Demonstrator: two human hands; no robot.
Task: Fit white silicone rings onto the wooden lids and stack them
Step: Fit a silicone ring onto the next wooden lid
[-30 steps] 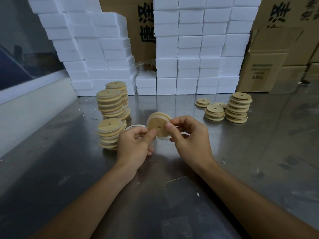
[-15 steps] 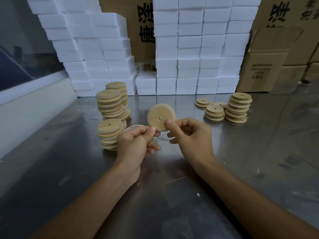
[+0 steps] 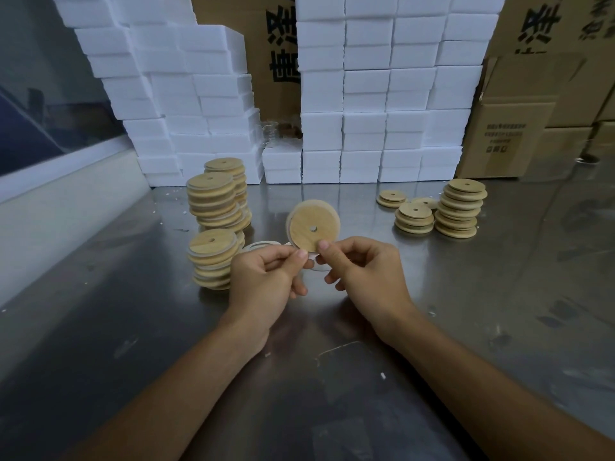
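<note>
A round wooden lid with a small centre hole is held upright on edge above the surface, its flat face toward the camera. White rings lie flat just below and behind it. Ringed lids are piled in stacks at left; bare lids are stacked at right.
</note>
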